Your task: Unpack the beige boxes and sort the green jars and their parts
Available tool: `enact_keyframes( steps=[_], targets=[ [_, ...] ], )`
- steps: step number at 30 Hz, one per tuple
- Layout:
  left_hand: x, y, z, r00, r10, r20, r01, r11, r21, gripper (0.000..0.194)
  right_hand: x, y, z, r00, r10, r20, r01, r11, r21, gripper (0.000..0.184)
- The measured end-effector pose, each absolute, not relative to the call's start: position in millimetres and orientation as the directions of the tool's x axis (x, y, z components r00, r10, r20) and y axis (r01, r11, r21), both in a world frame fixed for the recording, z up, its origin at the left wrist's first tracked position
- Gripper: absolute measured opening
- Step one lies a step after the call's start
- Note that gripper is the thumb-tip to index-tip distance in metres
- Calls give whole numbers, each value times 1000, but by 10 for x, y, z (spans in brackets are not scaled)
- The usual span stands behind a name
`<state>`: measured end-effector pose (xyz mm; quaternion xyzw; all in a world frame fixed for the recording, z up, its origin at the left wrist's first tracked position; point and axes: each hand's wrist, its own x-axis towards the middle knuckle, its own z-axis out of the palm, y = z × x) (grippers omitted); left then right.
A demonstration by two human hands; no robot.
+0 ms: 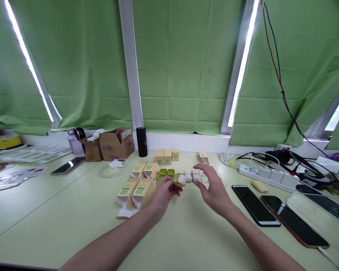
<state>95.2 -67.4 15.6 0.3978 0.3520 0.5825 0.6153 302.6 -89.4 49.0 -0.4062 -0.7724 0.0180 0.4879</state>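
My left hand point(164, 191) pinches a small green case point(176, 180) with a pale pink rounded block point(181, 180) sitting in its opening. Several more green cases point(163, 172) stand just behind that hand. My right hand point(213, 188) is held to the right with thumb and fingers apart and nothing between them. Between the hands, a little farther back, are several white-pink blocks point(188, 177). Clear plastic pieces point(205, 178) lie partly hidden behind my right fingers. Open kraft boxes point(141, 192) with green labels lie left of my left hand.
Closed small boxes point(167, 156) and a black bottle point(141, 142) stand at the back. Cardboard cartons point(117, 143) and a phone point(68, 165) are on the left. Phones point(255, 205), a power strip point(268, 177) and tangled cables point(282, 156) occupy the right side.
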Motion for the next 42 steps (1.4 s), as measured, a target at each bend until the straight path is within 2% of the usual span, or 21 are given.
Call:
enact_keyframes(
  steps=[5, 8, 12, 16, 18, 21, 23, 25, 28, 32, 37, 40, 42],
  targets=[
    [963, -716, 226, 92, 996, 23, -446, 21, 895, 25, 2766, -949, 476, -383, 488, 785, 589, 783, -199, 56],
    [973, -740, 253, 97, 995, 28, -444, 18, 896, 27, 2709, -922, 458, -437, 483, 759, 565, 804, -185, 60],
    [985, -761, 262, 120, 993, 8, -420, 44, 907, 29, 2691, -883, 365, -430, 525, 735, 505, 814, -286, 59],
    [991, -778, 267, 139, 990, -11, -392, 66, 917, 31, 2710, -855, 277, -340, 639, 690, 408, 761, -503, 45],
    [992, -792, 272, 174, 985, -6, -354, 68, 933, 34, 2732, -834, 272, -271, 734, 622, 295, 679, -672, 36],
    [990, -805, 269, 196, 981, 2, -296, 58, 953, 45, 2784, -792, 300, -225, 860, 457, 1, 469, -883, 32],
    [987, -797, 257, 184, 983, 9, -278, 43, 960, 49, 2823, -763, 317, -248, 898, 364, -205, 319, -925, 37],
    [983, -777, 241, 176, 984, 8, -264, 39, 964, 50, 2857, -737, 315, -279, 916, 289, -369, 175, -913, 39],
    [979, -750, 221, 163, 987, 3, -256, 40, 966, 48, 2881, -707, 279, -302, 938, 173, -498, 0, -867, 40],
    [981, -768, 218, 163, 987, 15, -249, 26, 968, 43, 2870, -691, 226, -321, 944, 82, -517, -102, -850, 43],
    [995, -807, 221, 121, 989, 85, -272, -50, 961, 36, 2846, -718, 217, -316, 944, 91, -499, -84, -862, 45],
    [1006, -791, 224, 57, 987, 149, -275, -128, 953, 33, 2841, -732, 227, -296, 948, 119, -394, -8, -919, 45],
    [1013, -781, 233, 17, 982, 188, -254, -178, 951, 32, 2836, -732, 225, -257, 947, 191, -268, 120, -956, 46]
  ],
)
